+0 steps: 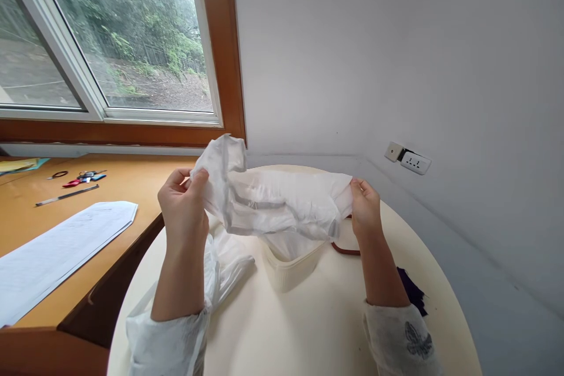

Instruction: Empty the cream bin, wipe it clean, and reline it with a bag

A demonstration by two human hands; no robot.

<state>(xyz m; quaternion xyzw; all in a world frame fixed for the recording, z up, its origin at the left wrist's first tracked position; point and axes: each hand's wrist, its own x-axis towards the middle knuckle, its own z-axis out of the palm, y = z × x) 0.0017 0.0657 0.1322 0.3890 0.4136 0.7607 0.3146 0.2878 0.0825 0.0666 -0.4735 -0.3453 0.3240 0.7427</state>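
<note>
Pinching opposite ends, left hand (183, 202) and right hand (367, 209) hold creased, translucent white plastic (277, 205).

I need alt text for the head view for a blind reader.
A person's left hand and right hand hold crumpled, thin white plastic between them over a pale container on a round table. More white plastic lies left of the container; a wooden desk and window are at left.

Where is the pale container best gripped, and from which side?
Probably take the pale container by its near rim, from the wearer's side: that rounded edge shows bare, while white plastic between left hand and right hand hides the far part.
</note>
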